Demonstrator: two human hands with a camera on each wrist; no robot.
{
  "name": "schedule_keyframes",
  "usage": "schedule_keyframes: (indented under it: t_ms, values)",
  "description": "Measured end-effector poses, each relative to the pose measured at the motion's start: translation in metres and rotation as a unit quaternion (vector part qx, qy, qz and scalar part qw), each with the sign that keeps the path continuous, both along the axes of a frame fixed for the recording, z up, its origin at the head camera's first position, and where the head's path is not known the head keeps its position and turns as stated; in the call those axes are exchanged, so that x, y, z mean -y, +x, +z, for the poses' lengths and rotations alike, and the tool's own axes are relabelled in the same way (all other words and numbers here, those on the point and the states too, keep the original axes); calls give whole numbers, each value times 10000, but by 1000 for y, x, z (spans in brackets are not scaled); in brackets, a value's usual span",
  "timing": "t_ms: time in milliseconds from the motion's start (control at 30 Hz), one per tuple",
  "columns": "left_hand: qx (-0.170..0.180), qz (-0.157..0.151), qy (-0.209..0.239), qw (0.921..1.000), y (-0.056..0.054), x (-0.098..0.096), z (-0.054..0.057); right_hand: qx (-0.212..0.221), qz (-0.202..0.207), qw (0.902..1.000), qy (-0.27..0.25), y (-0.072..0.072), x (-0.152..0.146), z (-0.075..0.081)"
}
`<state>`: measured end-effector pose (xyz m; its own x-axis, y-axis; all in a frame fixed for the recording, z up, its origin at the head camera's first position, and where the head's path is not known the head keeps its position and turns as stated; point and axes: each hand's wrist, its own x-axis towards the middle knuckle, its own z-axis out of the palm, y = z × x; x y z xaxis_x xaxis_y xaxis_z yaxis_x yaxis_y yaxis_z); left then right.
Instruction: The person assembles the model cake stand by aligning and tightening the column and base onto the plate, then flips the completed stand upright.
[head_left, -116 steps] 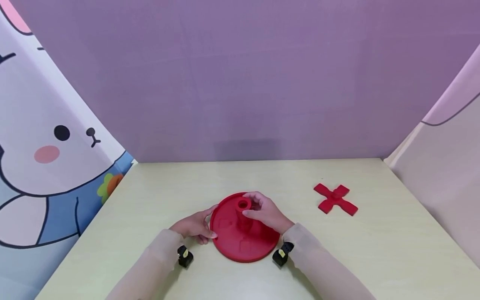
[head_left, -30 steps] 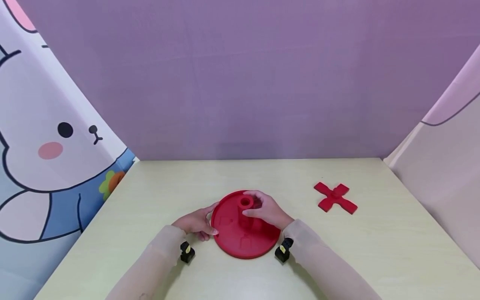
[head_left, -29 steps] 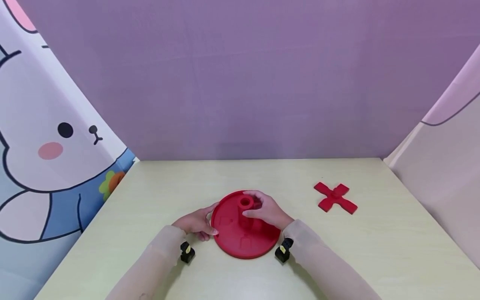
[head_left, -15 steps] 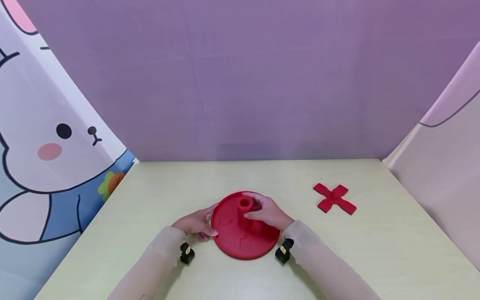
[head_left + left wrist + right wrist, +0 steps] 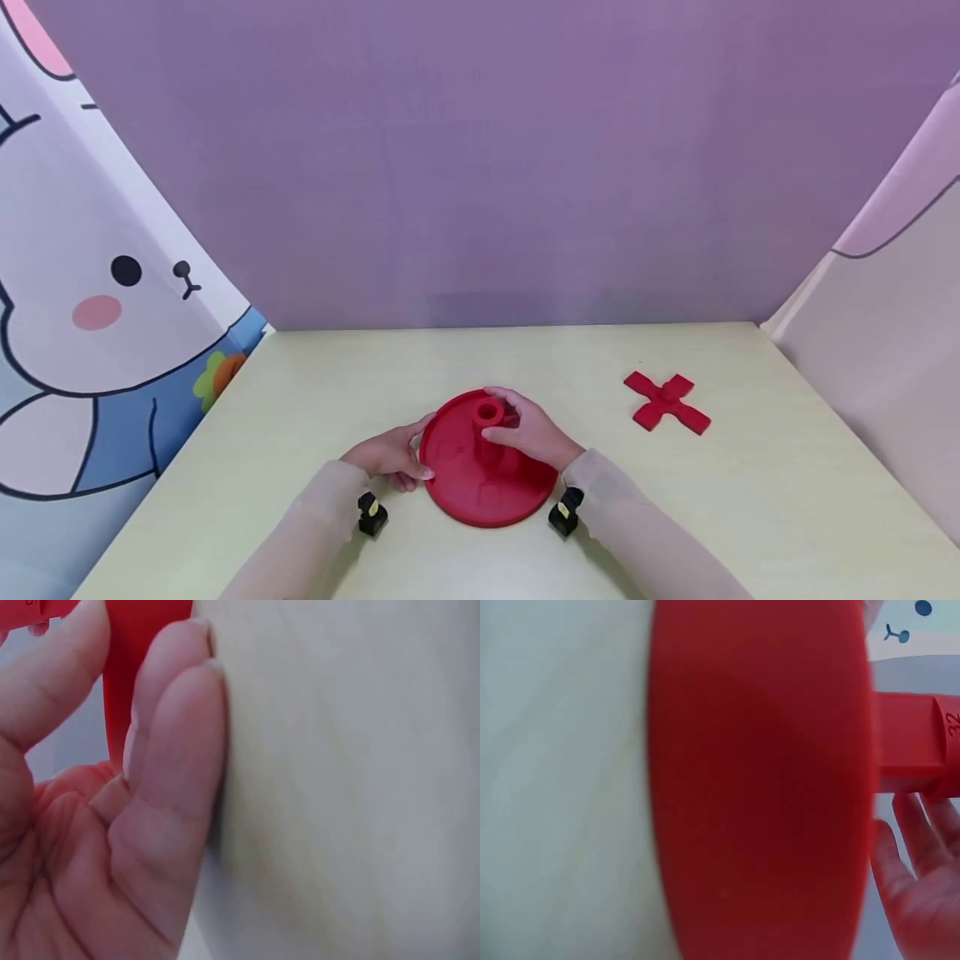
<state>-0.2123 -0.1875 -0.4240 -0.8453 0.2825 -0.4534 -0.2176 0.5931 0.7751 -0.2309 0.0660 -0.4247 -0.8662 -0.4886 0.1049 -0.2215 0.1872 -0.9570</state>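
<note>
A red round base [image 5: 480, 500] with a low rim lies on the table, and a hollow red post [image 5: 488, 410] stands upright from its middle. My right hand [image 5: 534, 432] grips the post, thumb at the near side and fingers behind. In the right wrist view the post [image 5: 911, 742] bears the raised number 32, and the base's edge [image 5: 761, 787] fills the middle. My left hand [image 5: 386, 454] holds the base's left rim, one finger along the far part and the thumb at the near part. In the left wrist view, fingers [image 5: 184, 742] rest against the tabletop.
A red four-armed cross piece [image 5: 667, 402] with a raised centre lies to the right, further back on the pale table [image 5: 337, 367]. A purple cloth wall [image 5: 480, 167] rises at the table's back edge. A printed cartoon cloth [image 5: 165, 367] hangs on the left.
Both hands keep their places on the red base and its post. My right thumb has shifted slightly left across the post's front. The head view has moved a little; the cross piece lies as before.
</note>
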Motion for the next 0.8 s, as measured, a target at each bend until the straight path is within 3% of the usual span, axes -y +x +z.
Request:
schedule_keyframes:
  t_ms: [200, 333, 800]
  values:
    - [-10, -84, 124, 9999, 0, 2, 2, 236, 329, 9984, -399, 0, -5, 5]
    - [-60, -100, 176, 9998, 0, 2, 3, 144, 296, 9990, -314, 0, -4, 7]
    - [32, 79, -11, 10000, 3, -2, 4, -71, -435, 9990, 100, 2, -1, 6]
